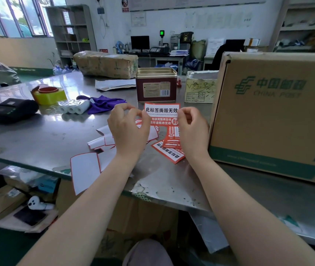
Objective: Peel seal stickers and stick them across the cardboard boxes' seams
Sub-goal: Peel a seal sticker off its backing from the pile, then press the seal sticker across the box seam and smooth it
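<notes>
Red-and-white seal sticker is held up above the steel desk, just in front of a maroon tin. The left hand pinches the sticker's left edge between thumb and curled fingers, and the right hand pinches its right edge the same way. Below the sticker, more seal stickers lie in a loose heap on the desk, and to the left of that heap lie white backing sheets with red borders, one hanging over the desk's near edge. Right of the tin, touching the right wrist's side of the desk, stands a large China Post cardboard box. Left of the tin lie a purple cloth, small white paper rolls, a yellow tape roll and a black label printer. Behind the tin sits a taped brown parcel.
</notes>
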